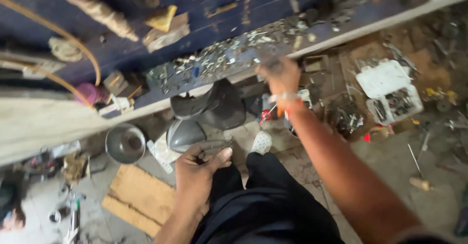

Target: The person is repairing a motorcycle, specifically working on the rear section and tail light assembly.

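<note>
Right hand (279,76) is rummaging through the screw pile (219,59), fingers blurred so can't tell; left hand (200,168) pinches a small metal part (217,147).

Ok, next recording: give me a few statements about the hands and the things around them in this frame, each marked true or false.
1. The right hand reaches up to the edge of the dark blue workbench, among small metal bits. True.
2. The left hand is empty and open flat. False: its fingers pinch a small dark part, too blurred to identify.
3. A round metal bowl sits on the floor left of the left hand. True.
4. The white plastic compartment box lies on the workbench. False: it lies on the floor, to the right.
5. The foot wears a white perforated shoe. True.
</note>
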